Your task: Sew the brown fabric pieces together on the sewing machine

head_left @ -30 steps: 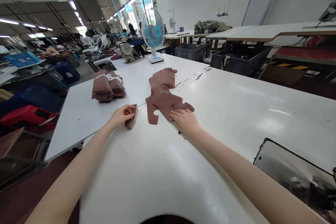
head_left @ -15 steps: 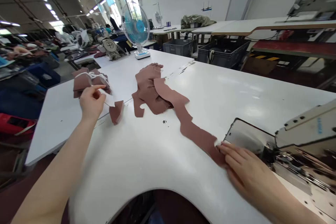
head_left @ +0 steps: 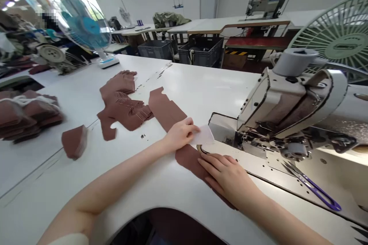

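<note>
My left hand pinches a small white piece, like paper or thin cloth, between thumb and fingers. It holds this over a long brown fabric piece with notched edges. My right hand lies flat on the near end of that brown fabric, fingers stretched out, covering part of it. To the right of both hands stands a sewing machine, its plate beside the fabric. Further left, a stack of brown cut pieces is spread on the white table.
A tied brown bundle and a small brown stack lie at left. Purple-handled thread snips rest on the machine bed. A blue fan stands behind; a green fan is at right. Grey crates sit beyond the table.
My left hand has moved right from near the tied bundle, bringing the white piece over the brown fabric. My right hand still rests on that fabric. The view has turned right, showing more machine.
</note>
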### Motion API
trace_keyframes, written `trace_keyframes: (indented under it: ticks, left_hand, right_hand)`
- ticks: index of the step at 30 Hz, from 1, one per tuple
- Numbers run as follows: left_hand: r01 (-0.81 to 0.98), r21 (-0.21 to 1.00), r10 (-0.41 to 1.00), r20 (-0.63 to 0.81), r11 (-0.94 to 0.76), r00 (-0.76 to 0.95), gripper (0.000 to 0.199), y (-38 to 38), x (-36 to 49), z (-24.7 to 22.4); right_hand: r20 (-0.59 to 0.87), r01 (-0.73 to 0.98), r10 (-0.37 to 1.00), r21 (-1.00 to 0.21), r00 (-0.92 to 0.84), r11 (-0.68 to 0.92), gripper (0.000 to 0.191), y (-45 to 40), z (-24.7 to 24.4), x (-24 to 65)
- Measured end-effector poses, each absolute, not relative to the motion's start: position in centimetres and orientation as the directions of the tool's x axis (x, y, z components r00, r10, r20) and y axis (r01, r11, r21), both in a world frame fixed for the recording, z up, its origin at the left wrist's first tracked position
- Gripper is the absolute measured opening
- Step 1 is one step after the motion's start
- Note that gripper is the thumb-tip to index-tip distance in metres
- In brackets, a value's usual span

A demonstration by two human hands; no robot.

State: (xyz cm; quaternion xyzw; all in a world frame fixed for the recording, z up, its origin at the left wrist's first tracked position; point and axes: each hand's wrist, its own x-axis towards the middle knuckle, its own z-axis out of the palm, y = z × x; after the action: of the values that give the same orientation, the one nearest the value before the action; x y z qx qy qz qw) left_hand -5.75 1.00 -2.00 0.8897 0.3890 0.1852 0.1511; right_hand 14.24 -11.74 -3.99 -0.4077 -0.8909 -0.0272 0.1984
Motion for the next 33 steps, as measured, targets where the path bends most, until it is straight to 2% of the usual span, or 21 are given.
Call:
trace_keyframes:
  ticks: [2,4,6,10,14,16,19,21,23,26,30,33]
  left_hand:
    - [0.622,0.377,0.723,0.264,-0.687,0.639,0.039,1.6,-5.6,-1.6]
    - [0.606,0.364,0.701,0.253,-0.708,0.667,0.04,1.8,-5.2,-1.3]
    - [0.571,0.311,0.638,0.192,-0.76,0.746,0.038,1.3,-4.4,-1.1]
    - [0.492,0.09,0.499,0.068,-0.866,0.864,0.032,0.0,-2.9,-0.5]
    - [0.445,-0.036,0.447,-0.044,-0.895,0.894,0.034,1.0,-2.4,0.1]
    - [0.43,-0.053,0.431,-0.012,-0.901,0.902,0.032,1.8,-2.4,0.0]
    - [0.414,-0.082,0.392,0.198,-0.906,0.898,0.023,1.7,-2.0,-0.3]
    - [0.389,-0.091,0.34,0.334,-0.917,0.879,0.014,0.6,-1.4,-0.7]
    - [0.33,-0.083,0.271,0.404,-0.94,0.874,0.011,-0.7,-0.7,-1.3]
    - [0.278,-0.029,0.242,0.409,-0.96,0.88,0.018,-1.7,-0.2,-2.6]
    - [0.369,0.066,0.368,0.342,-0.927,0.864,0.013,-0.9,-0.5,-3.2]
    - [0.431,0.058,0.422,0.354,-0.901,0.834,0.012,-0.9,-0.6,-3.0]
  right_hand:
    - [0.342,0.772,0.757,-0.125,-0.556,0.624,0.035,-12.4,-3.8,16.0]
    - [0.309,0.8,0.795,-0.144,-0.523,0.582,0.036,-13.4,-3.1,17.8]
    - [0.288,0.818,0.819,-0.161,-0.496,0.552,0.036,-14.4,-2.3,19.0]
    - [0.242,0.785,0.821,-0.249,-0.516,0.567,0.036,-14.7,-1.8,19.0]
    - [0.212,0.736,0.801,-0.317,-0.56,0.599,0.018,-13.6,-2.3,17.7]
    - [0.218,0.743,0.802,-0.301,-0.556,0.597,0.023,-13.4,-2.4,17.5]
    - [0.237,0.789,0.816,-0.22,-0.527,0.574,0.038,-13.9,-2.6,18.0]
    - [0.246,0.825,0.836,-0.179,-0.49,0.536,0.037,-14.4,-2.7,18.5]
    - [0.258,0.847,0.852,-0.169,-0.455,0.503,0.035,-14.7,-2.8,18.7]
    - [0.303,0.845,0.841,-0.164,-0.448,0.509,0.035,-14.6,-3.0,18.5]
    - [0.348,0.827,0.807,-0.133,-0.477,0.546,0.035,-14.2,-3.2,18.1]
    - [0.358,0.833,0.798,-0.091,-0.484,0.546,0.035,-14.1,-3.2,18.4]
